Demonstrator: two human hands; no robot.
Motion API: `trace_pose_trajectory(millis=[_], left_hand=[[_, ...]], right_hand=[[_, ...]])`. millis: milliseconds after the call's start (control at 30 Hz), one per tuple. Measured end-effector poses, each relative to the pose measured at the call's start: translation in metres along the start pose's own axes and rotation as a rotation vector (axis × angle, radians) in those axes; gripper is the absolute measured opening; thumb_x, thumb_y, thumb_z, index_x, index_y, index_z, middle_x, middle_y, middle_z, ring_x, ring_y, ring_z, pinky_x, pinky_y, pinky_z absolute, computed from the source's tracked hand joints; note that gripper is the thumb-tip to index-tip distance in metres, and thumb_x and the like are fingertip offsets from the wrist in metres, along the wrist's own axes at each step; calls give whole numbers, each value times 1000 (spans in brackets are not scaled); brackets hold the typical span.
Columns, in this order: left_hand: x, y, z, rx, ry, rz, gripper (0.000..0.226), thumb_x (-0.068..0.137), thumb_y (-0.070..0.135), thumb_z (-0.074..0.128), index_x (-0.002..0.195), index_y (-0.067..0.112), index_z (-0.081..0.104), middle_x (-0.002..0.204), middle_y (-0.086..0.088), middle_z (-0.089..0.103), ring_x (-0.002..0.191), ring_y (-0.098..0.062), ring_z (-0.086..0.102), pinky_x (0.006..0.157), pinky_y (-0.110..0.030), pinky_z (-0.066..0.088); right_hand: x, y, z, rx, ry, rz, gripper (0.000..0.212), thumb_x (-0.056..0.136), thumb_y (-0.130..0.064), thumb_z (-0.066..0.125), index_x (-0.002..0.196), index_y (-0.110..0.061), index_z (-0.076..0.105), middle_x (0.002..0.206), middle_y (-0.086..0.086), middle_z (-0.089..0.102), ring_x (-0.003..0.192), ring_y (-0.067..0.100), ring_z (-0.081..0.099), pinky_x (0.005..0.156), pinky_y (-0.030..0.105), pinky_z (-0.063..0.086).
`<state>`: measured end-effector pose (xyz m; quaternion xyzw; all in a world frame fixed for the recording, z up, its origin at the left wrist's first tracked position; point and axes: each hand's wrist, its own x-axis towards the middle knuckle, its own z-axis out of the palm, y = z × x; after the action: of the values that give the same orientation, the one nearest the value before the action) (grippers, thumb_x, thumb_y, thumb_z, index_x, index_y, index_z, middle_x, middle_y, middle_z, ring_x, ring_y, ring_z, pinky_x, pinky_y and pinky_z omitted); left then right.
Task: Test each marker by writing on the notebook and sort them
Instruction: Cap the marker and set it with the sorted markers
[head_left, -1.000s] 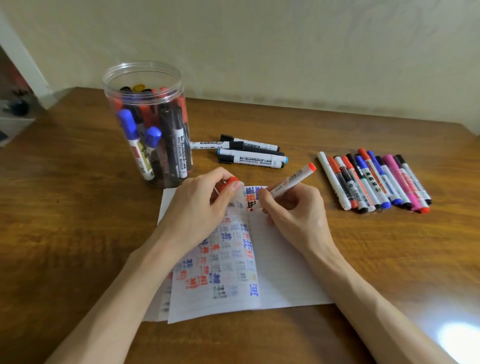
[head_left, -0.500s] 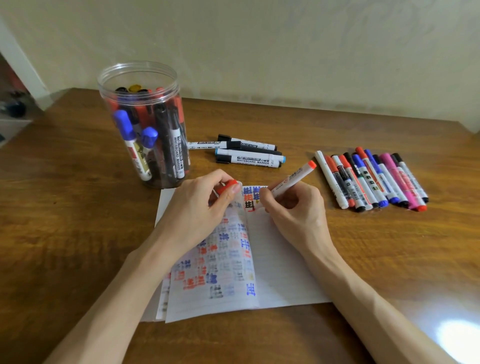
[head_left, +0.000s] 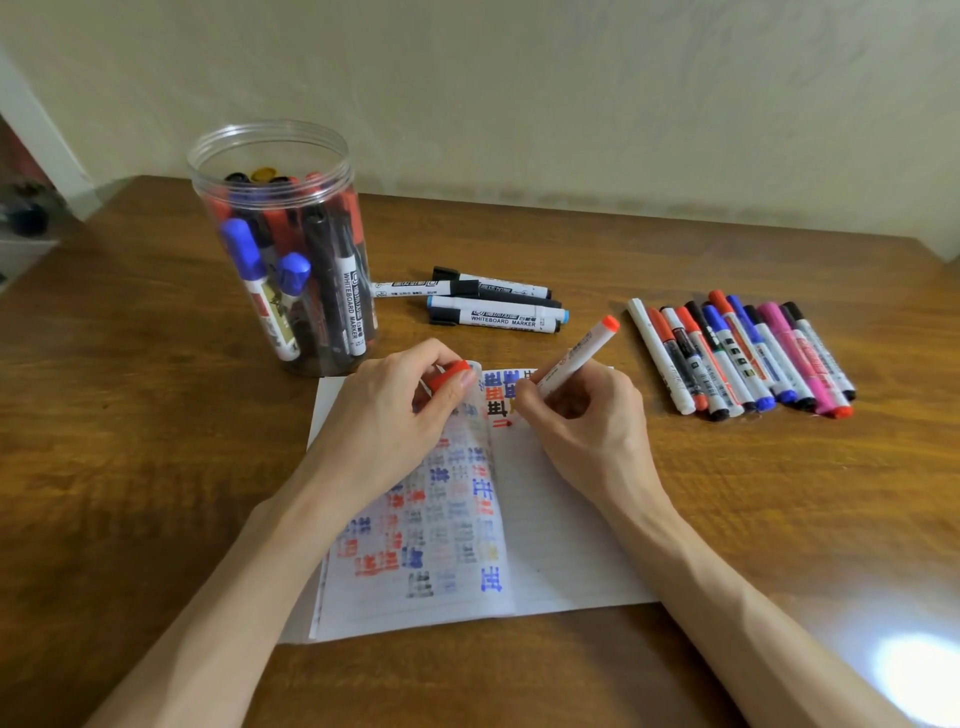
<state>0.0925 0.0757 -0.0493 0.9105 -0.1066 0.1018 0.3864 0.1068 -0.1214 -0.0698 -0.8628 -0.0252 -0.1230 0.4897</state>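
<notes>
On the brown wooden tabletop (head_left: 130, 415), a clear plastic jar (head_left: 332, 156) stands far left, packed with blue, red and black markers. Next to it the left hand (head_left: 384, 415) pinches a red marker cap (head_left: 449, 375) over the open white notebook (head_left: 561, 545), whose pages carry coloured test marks. Four loose whiteboard markers (head_left: 493, 306) lie behind. The right hand (head_left: 587, 421) grips a white red-ended marker (head_left: 579, 358), tip down on the page. A sorted row of markers (head_left: 743, 358) lies far right.
</notes>
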Motion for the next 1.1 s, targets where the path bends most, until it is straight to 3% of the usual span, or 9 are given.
trace_pose_trajectory(millis=[167, 367, 600, 734, 900, 1100], left_hand=[[0, -1, 0, 1, 3, 1, 40, 95, 58, 45, 106, 26, 67, 85, 19, 67, 93, 9, 61, 72, -11, 51], [0, -1, 1, 24, 7, -11, 38, 96, 57, 46, 108, 28, 66, 87, 19, 67, 91, 10, 62, 72, -9, 50], [0, -3, 2, 22, -4, -12, 28, 99, 50, 52, 109, 27, 65, 89, 20, 68, 95, 14, 60, 70, -7, 50], [0, -2, 2, 25, -3, -7, 28, 99, 50, 52, 109, 27, 66, 88, 22, 66, 95, 15, 60, 73, -8, 52], [0, -2, 2, 19, 0, -6, 29, 99, 51, 52, 109, 28, 66, 89, 21, 67, 93, 11, 62, 71, -9, 51], [0, -1, 2, 13, -2, -11, 28, 99, 50, 53, 109, 28, 66, 88, 23, 64, 92, 13, 61, 70, -5, 49]], right_hand=[[-1, -3, -2, 59, -30, -9, 19, 90, -22, 78, 72, -18, 74, 69, -2, 73, 65, 20, 70, 62, 42, 56], [-2, -6, -1, 39, -90, -48, 16, 90, -19, 79, 75, -17, 77, 69, -5, 75, 65, 13, 71, 62, 39, 57], [-1, 0, -2, -33, 12, 3, 15, 86, -20, 78, 74, -15, 71, 67, -3, 69, 64, 14, 64, 56, 27, 48], [-1, -1, -3, 18, 10, -6, 19, 88, -20, 77, 70, -17, 72, 67, -2, 71, 59, 5, 61, 56, 21, 46], [0, -3, -2, 42, -48, -18, 17, 92, -26, 77, 76, -19, 77, 72, -7, 76, 67, 14, 72, 63, 37, 58], [1, -2, -4, 57, -72, -19, 16, 93, -28, 77, 78, -23, 77, 73, -11, 77, 69, 10, 73, 63, 34, 60]])
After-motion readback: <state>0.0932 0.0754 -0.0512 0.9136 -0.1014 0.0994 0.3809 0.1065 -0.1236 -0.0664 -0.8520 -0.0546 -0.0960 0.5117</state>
